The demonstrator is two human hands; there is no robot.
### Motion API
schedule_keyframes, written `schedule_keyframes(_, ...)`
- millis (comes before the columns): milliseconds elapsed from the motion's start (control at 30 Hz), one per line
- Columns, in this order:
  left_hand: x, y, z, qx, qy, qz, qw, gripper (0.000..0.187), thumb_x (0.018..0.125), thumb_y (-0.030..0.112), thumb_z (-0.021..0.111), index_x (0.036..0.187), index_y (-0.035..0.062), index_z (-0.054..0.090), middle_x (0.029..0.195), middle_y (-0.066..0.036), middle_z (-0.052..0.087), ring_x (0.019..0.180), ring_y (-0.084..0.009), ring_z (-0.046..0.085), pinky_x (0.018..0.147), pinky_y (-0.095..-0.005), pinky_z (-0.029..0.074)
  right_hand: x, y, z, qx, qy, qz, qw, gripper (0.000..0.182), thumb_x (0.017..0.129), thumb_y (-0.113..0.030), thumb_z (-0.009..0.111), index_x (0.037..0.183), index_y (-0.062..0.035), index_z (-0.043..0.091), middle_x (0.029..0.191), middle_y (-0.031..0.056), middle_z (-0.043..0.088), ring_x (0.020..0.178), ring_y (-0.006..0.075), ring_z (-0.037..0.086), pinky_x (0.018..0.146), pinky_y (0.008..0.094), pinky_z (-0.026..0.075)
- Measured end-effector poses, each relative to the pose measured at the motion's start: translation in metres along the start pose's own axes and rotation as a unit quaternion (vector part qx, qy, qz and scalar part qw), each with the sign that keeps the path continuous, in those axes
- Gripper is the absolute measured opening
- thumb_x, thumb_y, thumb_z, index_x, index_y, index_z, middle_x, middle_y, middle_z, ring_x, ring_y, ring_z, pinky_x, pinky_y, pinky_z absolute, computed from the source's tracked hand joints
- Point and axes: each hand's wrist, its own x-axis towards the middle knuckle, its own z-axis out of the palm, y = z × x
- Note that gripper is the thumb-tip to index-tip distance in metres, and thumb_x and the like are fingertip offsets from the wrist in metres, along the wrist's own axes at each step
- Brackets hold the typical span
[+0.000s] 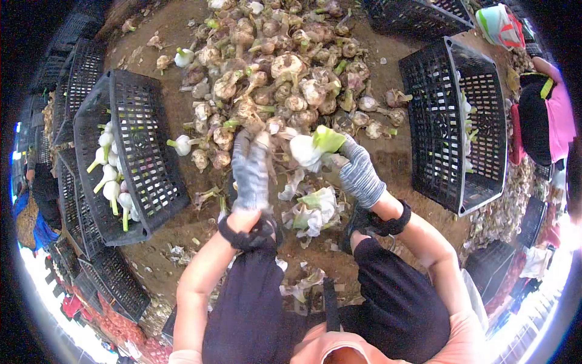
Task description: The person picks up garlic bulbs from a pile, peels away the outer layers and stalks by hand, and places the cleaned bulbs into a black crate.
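My right hand (362, 174), in a grey knitted glove, is closed on a white garlic bulb (307, 151) with a thick green stem stub. To its left, my left hand (251, 173) wears a similar glove and is blurred by motion. Its fingers stretch forward at the near edge of a heap of soil-stained garlic (285, 67). Loose pale garlic skins (315, 209) lie on the ground below, between my feet.
A black plastic crate (151, 145) at left holds several clean white bulbs (109, 176). Another crate (433, 127) at right has bulbs in it too. A white and red bucket (498, 25) is at far right, near a person in pink (559, 115). More crates line the left side.
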Motion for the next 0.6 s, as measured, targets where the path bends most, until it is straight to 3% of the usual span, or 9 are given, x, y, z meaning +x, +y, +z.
schedule_keyframes(67,-0.017,0.017,0.007,0.187,-0.079,0.335,0.920,0.032,0.079,0.029,0.064,0.104,0.0095,0.060,0.096,-0.002,0.059,0.089,-0.0163,0.054,0.084,-0.0318,0.042,0.000,-0.001,-0.001,-0.067,-0.004,-0.061,0.996,0.026,0.075,-0.006,0.059,0.100,0.0020,0.058,0.094,0.0152,0.060,0.084,0.0240,0.059,0.078,0.0304,0.046)
schedule_keyframes(133,-0.025,0.027,0.019,0.314,-0.141,0.441,0.829,0.036,0.071,0.017,0.073,0.101,0.0037,0.059,0.098,-0.011,0.061,0.090,-0.0223,0.057,0.083,-0.0329,0.045,-0.003,-0.003,0.000,-0.198,-0.012,-0.178,0.964,0.027,0.077,-0.007,0.058,0.101,0.0043,0.057,0.097,0.0172,0.056,0.090,0.0273,0.057,0.081,0.0321,0.045)
schedule_keyframes(200,-0.015,0.010,0.022,0.355,-0.114,0.337,0.864,0.030,0.073,0.017,0.071,0.097,0.0030,0.059,0.095,-0.009,0.061,0.084,-0.0187,0.057,0.078,-0.0306,0.046,-0.006,-0.006,0.004,-0.208,-0.014,-0.172,0.963,0.026,0.077,-0.005,0.057,0.100,0.0056,0.056,0.094,0.0185,0.055,0.090,0.0307,0.056,0.082,0.0335,0.044)
schedule_keyframes(267,-0.011,0.009,0.024,0.286,-0.143,0.269,0.909,0.025,0.076,0.016,0.069,0.094,0.0029,0.059,0.092,-0.008,0.062,0.082,-0.0159,0.057,0.076,-0.0293,0.046,-0.003,-0.003,0.005,-0.056,-0.010,-0.056,0.997,0.026,0.077,-0.004,0.056,0.101,0.0050,0.056,0.094,0.0163,0.057,0.088,0.0258,0.057,0.080,0.0313,0.045)
schedule_keyframes(333,-0.008,0.008,0.024,0.213,-0.169,0.198,0.942,0.020,0.078,0.015,0.067,0.092,0.0027,0.060,0.088,-0.007,0.063,0.079,-0.0132,0.057,0.074,-0.0279,0.046,-0.007,-0.009,-0.003,0.095,0.007,0.066,0.993,0.026,0.082,-0.004,0.053,0.107,0.0048,0.054,0.089,0.0069,0.061,0.083,0.0112,0.055,0.075,0.0253,0.045)
schedule_keyframes(400,-0.003,0.006,0.018,0.166,-0.178,0.105,0.964,0.011,0.082,0.012,0.062,0.087,0.0018,0.061,0.083,-0.004,0.063,0.076,-0.0094,0.055,0.071,-0.0254,0.046,-0.004,-0.005,-0.007,0.074,0.035,0.070,0.994,0.024,0.084,-0.006,0.053,0.104,0.0055,0.054,0.083,0.0050,0.061,0.078,0.0104,0.054,0.072,0.0256,0.045)
schedule_keyframes(500,-0.005,0.013,0.007,0.177,-0.222,0.131,0.950,0.015,0.083,0.017,0.062,0.089,0.0032,0.062,0.078,-0.001,0.062,0.070,-0.0071,0.053,0.064,-0.0231,0.044,0.012,-0.005,-0.019,0.077,0.016,0.099,0.992,0.022,0.083,-0.009,0.053,0.099,0.0053,0.055,0.079,0.0048,0.060,0.073,0.0109,0.052,0.067,0.0259,0.044)
schedule_keyframes(533,-0.005,0.015,0.005,0.140,-0.272,0.121,0.944,0.017,0.084,0.018,0.062,0.094,0.0043,0.063,0.076,0.001,0.061,0.064,-0.0043,0.051,0.057,-0.0208,0.042,0.020,0.002,-0.020,-0.028,0.012,0.021,0.999,0.020,0.083,-0.010,0.052,0.097,0.0041,0.055,0.076,0.0047,0.059,0.070,0.0122,0.051,0.063,0.0272,0.043)
schedule_keyframes(600,-0.007,0.021,0.004,0.108,-0.304,0.106,0.940,0.017,0.085,0.019,0.061,0.094,0.0053,0.063,0.074,0.003,0.059,0.063,-0.0039,0.050,0.055,-0.0200,0.041,0.026,0.013,-0.023,-0.031,0.003,0.119,0.992,0.019,0.082,-0.007,0.050,0.098,0.0025,0.055,0.074,0.0071,0.058,0.070,0.0144,0.052,0.063,0.0278,0.043)
